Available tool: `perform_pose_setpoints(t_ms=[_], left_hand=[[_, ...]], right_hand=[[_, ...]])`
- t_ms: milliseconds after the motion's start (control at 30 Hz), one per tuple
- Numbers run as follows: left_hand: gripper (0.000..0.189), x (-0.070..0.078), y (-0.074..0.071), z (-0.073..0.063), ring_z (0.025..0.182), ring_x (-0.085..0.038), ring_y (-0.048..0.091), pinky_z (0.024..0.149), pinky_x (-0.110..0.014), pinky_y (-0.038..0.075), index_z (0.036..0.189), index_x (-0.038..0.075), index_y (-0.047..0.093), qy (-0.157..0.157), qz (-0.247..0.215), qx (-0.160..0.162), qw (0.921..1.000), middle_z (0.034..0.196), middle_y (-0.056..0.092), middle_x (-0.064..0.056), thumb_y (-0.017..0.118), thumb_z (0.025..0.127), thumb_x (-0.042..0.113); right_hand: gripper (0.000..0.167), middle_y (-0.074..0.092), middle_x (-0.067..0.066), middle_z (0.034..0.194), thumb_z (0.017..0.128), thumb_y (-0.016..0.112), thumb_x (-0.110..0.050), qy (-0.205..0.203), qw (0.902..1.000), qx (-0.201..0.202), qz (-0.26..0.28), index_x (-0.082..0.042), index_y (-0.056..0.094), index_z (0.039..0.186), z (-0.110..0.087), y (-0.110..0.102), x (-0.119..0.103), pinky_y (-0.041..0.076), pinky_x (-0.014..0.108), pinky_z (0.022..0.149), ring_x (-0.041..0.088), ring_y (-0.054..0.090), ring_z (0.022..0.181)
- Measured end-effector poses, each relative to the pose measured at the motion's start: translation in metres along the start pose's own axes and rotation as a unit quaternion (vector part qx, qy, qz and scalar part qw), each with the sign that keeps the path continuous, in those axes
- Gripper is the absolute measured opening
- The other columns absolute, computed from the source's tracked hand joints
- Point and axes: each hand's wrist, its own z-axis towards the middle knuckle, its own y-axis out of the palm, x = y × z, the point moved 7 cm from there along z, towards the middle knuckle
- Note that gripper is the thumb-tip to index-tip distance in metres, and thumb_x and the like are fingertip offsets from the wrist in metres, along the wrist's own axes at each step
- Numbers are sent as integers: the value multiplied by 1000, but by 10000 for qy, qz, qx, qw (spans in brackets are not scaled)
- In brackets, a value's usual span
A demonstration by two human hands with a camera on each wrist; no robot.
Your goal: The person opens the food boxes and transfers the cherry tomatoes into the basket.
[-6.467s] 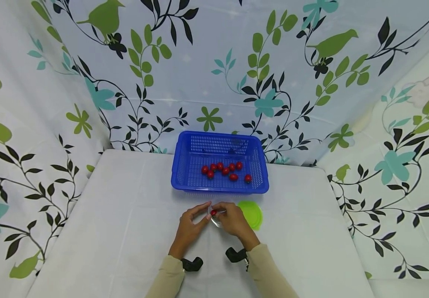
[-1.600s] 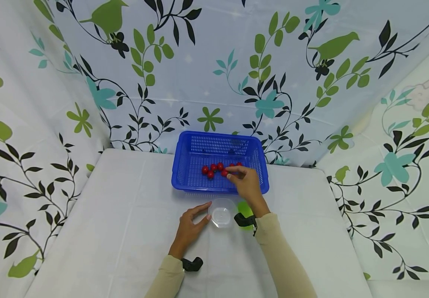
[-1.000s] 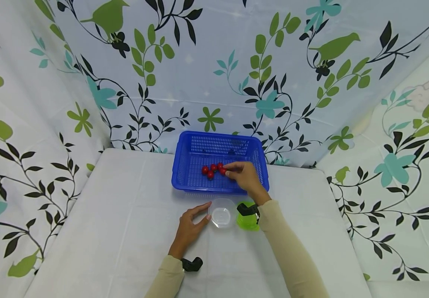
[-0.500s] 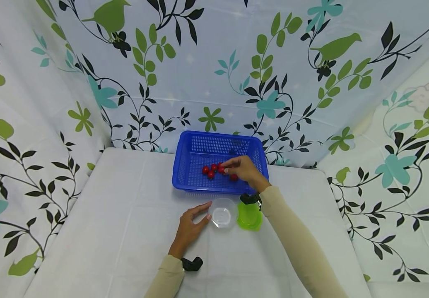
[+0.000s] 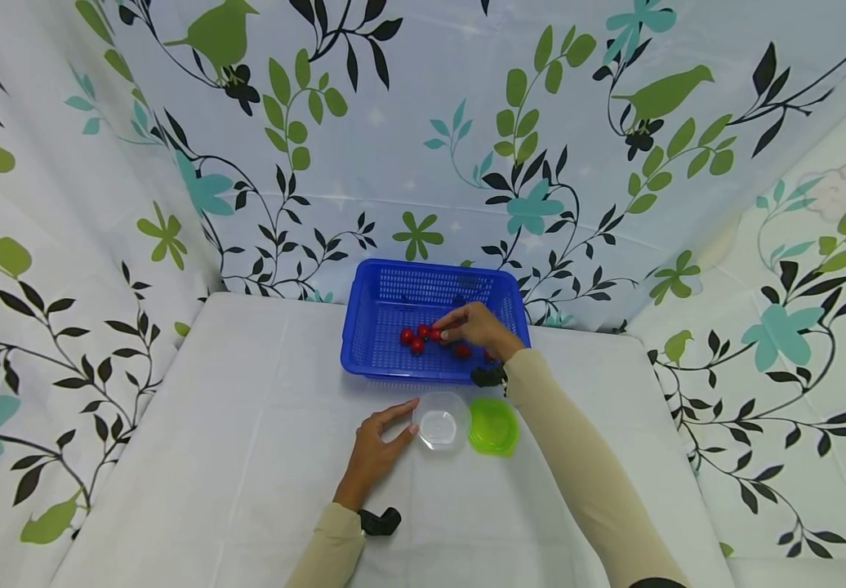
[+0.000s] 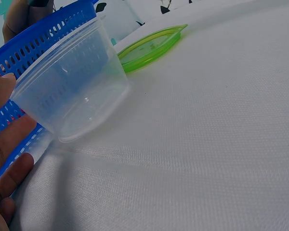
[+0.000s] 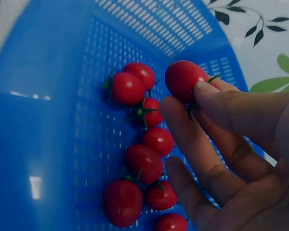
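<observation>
Over the blue basket (image 5: 364, 363), my right hand (image 5: 476, 325) pinches a red cherry tomato (image 7: 184, 79) between thumb and fingers. The right wrist view shows this tomato lifted above the others, with a bit of green stem on it. Several more cherry tomatoes (image 7: 143, 162) lie on the basket floor, some partly hidden by the hand in the head view. My left hand (image 5: 377, 449) touches the left side of a clear plastic container (image 5: 441, 421) with spread fingers. In the left wrist view the container (image 6: 77, 91) stands upright on the table, fingertips against its rim and wall.
A bright green lid (image 5: 493, 426) lies on the table just right of the container. The basket stands behind both, near the back edge of the white-covered table (image 5: 269, 457). Patterned curtains (image 5: 394, 122) hang at the back and along both sides.
Earlier the right hand held a cherry tomato at the container; it has since moved to the basket. Over the last second it shifted slightly, now pinching a tomato. The left hand stays put.
</observation>
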Motion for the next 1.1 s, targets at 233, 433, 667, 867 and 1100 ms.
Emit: perform_pose_setpoints(t_ms=[233, 433, 667, 867, 1100], left_hand=[[42, 1, 0, 0, 145, -16, 56, 129, -51, 31, 138, 30, 72, 33, -67, -21, 10000, 142, 70, 13, 80, 97, 28], [43, 1, 1, 1, 145, -17, 57, 128, -52, 32, 139, 28, 71, 99, -33, -5, 9999, 143, 70, 11, 80, 96, 26], [43, 1, 0, 0, 144, -16, 57, 128, -51, 33, 139, 27, 71, 95, -18, -18, 10000, 142, 70, 11, 79, 97, 22], [43, 2, 1, 0, 144, -18, 58, 128, -51, 33, 139, 24, 71, 122, -28, -19, 9999, 142, 70, 9, 80, 97, 22], [43, 2, 1, -1, 143, -19, 58, 127, -52, 34, 139, 26, 72, 114, -10, 52, 9999, 142, 71, 9, 80, 96, 23]], right_hand=[[19, 82, 8, 110, 99, 75, -8, 59, 9999, -104, 120, -12, 83, 115, 12, -1, 6, 48, 53, 119, 25, 79, 106], [20, 82, 10, 110, 99, 74, -6, 195, 9996, -171, 149, -11, 83, 116, 17, -2, 8, 49, 52, 118, 24, 79, 104], [22, 82, 11, 113, 98, 73, -1, 296, 9992, -257, -26, -8, 82, 117, 22, 2, 10, 56, 47, 110, 24, 79, 102], [21, 82, 12, 110, 96, 73, 3, 467, 9986, -224, -46, -6, 83, 112, 25, 3, 13, 59, 44, 105, 23, 80, 98], [22, 82, 13, 110, 94, 73, 6, 595, 9978, -214, -202, -6, 84, 110, 29, 5, 12, 60, 46, 105, 24, 80, 97]])
